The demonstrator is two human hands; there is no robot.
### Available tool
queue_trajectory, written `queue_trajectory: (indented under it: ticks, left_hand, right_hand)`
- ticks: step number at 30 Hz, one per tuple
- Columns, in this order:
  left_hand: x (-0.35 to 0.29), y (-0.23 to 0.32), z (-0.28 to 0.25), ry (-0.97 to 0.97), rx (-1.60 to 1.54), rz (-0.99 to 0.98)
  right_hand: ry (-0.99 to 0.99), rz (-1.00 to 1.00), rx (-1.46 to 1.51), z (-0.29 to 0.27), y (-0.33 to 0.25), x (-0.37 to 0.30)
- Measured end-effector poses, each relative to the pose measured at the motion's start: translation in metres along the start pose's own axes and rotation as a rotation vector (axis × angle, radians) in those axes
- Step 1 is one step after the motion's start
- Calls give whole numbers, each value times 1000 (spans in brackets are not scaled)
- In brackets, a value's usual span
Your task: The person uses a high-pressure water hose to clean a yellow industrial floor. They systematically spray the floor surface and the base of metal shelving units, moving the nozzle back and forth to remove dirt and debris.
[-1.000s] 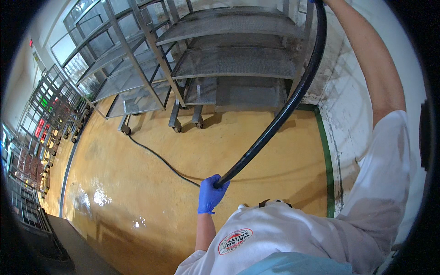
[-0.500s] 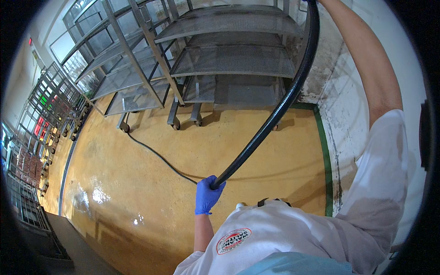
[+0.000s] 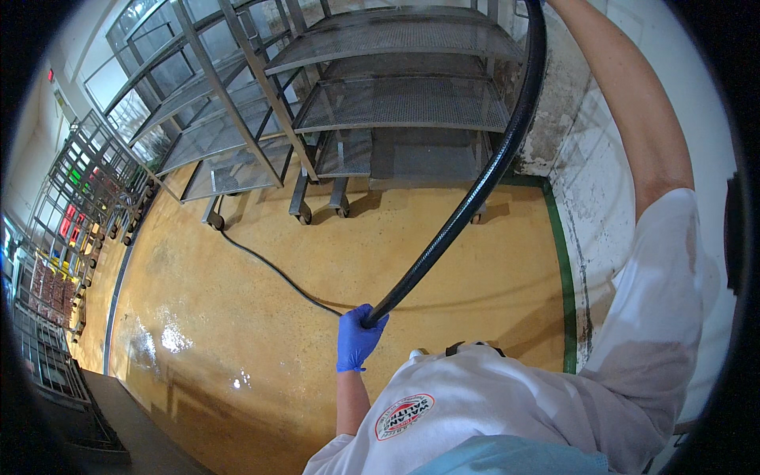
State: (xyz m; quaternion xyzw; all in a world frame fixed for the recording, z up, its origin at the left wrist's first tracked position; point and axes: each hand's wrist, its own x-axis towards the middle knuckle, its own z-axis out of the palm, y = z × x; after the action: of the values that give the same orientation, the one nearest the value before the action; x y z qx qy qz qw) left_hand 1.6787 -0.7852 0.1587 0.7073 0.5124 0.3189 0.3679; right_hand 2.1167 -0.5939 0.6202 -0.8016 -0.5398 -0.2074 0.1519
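A thick black hose [image 3: 467, 207] rises in a curve from my left hand to the top edge of the view. My left hand [image 3: 359, 339], in a blue glove, is closed around its lower part above the floor. My right arm is stretched up along the right side. Only a sliver of my blue-gloved right hand [image 3: 541, 2] shows at the top edge, where it meets the hose; its fingers are mostly cut off. On the floor, a thinner dark length of hose [image 3: 273, 265] runs from a rack's wheel to behind my left hand.
Metal shelf racks [image 3: 404, 107] on wheels stand ahead. More wheeled racks [image 3: 87, 182] line the far left, some with coloured items. A stained white wall [image 3: 625, 237] with a green strip [image 3: 560, 261] at its foot runs along the right. The yellow floor [image 3: 261, 348] has shiny wet patches.
The upper part of the hose and my right arm have shifted slightly left. My left hand keeps its grip in nearly the same place.
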Motion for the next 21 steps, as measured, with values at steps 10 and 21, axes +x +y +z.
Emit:
queue_trajectory:
  ticks: [10,21]
  left_hand:
    - [-3,-6,-2,-1,43,-4]
    - [-11,-21,-7,25,121,51]
  right_hand:
    - [-7,-63,-174,-1,-18,-8]
    - [61,-255,-224,26,-11,36]
